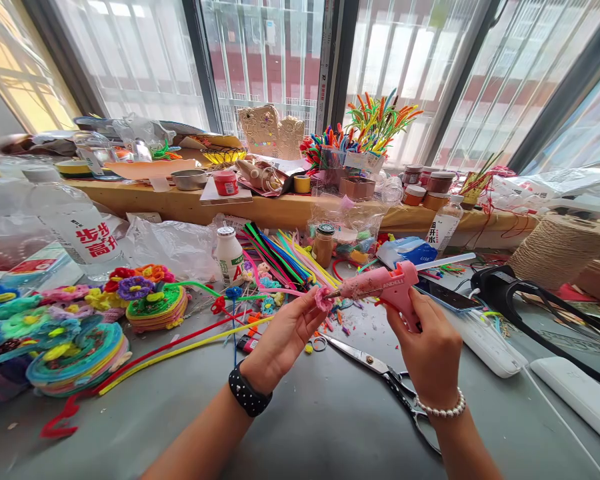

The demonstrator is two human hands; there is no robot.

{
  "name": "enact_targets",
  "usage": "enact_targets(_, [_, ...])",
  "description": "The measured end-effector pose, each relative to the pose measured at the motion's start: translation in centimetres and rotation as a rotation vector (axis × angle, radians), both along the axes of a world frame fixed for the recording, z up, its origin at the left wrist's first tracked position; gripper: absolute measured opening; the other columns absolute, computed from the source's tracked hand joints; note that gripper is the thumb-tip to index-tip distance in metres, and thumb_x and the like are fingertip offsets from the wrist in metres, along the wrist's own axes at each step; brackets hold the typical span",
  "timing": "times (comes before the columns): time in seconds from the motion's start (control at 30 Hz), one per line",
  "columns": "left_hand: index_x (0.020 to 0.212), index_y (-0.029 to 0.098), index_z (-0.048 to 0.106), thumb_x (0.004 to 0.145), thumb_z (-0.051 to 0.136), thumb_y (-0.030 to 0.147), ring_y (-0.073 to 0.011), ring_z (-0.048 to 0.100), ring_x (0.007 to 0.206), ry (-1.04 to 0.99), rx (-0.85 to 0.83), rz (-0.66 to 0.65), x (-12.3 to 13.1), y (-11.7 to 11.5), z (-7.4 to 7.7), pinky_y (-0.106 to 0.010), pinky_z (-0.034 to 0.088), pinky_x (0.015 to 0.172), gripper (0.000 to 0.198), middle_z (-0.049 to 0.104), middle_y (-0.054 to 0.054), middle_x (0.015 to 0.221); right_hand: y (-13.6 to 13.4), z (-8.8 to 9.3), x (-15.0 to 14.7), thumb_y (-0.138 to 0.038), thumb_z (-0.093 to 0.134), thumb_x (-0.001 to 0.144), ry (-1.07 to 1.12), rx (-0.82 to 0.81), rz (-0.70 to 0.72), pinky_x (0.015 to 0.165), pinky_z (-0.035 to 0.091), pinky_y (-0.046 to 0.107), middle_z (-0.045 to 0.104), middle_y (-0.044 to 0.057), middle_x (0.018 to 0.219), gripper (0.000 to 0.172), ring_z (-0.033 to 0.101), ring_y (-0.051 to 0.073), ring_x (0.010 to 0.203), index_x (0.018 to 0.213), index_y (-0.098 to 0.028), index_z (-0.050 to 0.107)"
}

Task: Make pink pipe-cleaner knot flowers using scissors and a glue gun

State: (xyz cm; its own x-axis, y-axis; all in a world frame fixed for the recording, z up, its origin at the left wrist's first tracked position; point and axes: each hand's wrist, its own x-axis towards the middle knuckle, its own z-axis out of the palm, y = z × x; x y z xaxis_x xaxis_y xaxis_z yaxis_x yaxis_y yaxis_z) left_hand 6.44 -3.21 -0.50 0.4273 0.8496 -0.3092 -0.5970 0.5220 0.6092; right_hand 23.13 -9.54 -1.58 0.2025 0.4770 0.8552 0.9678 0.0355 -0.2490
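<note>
Between the fingertips of my left hand (pixel 283 340) is a small pink pipe-cleaner flower (pixel 323 299), with a pink stem running off to the left. My right hand (pixel 433 347) is wrapped round the handle of a pink glue gun (pixel 380 285), whose nozzle points left and meets the flower. A white glue stick (pixel 445 261) juts from the back of the gun. Under my hands, on the grey table (pixel 325 427), lie large scissors (pixel 370 361) with black dotted handles. Loose red and yellow pipe cleaners (pixel 180 351) stretch across the left side.
Finished fuzzy flowers (pixel 75 333) are heaped at the left beside a big water bottle (pixel 77 230). A white bottle (pixel 229 257), a brown jar (pixel 323 247) and bundled pipe cleaners (pixel 275 250) stand behind. Rightward are a phone (pixel 447 295), a power strip (pixel 495 347) and a twine spool (pixel 560 253).
</note>
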Motion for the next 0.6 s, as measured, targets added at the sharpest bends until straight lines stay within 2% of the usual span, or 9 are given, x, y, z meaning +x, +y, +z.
enact_targets(0.43, [0.076, 0.009, 0.063, 0.074, 0.052, 0.011, -0.0077, 0.060, 0.062, -0.001, 0.028, -0.002, -0.01, 0.22, -0.29, -0.016, 0.052, 0.059, 0.011, 0.065, -0.004, 0.077, -0.13, 0.08, 0.10, -0.031, 0.046, 0.077, 0.002, 0.005, 0.014, 0.056, 0.043, 0.027, 0.061, 0.009, 0.072, 0.030, 0.055, 0.018, 0.061, 0.092, -0.008, 0.057])
enact_targets(0.6, [0.073, 0.010, 0.063, 0.074, 0.052, 0.011, -0.0074, 0.059, 0.060, 0.013, 0.019, 0.010, -0.01, 0.20, -0.23, -0.015, 0.052, 0.058, 0.012, 0.065, -0.003, 0.072, 0.00, -0.08, 0.00, -0.032, 0.047, 0.076, 0.018, -0.005, -0.007, 0.057, 0.043, 0.028, 0.061, 0.010, 0.073, 0.031, 0.055, 0.018, 0.062, 0.092, -0.008, 0.056])
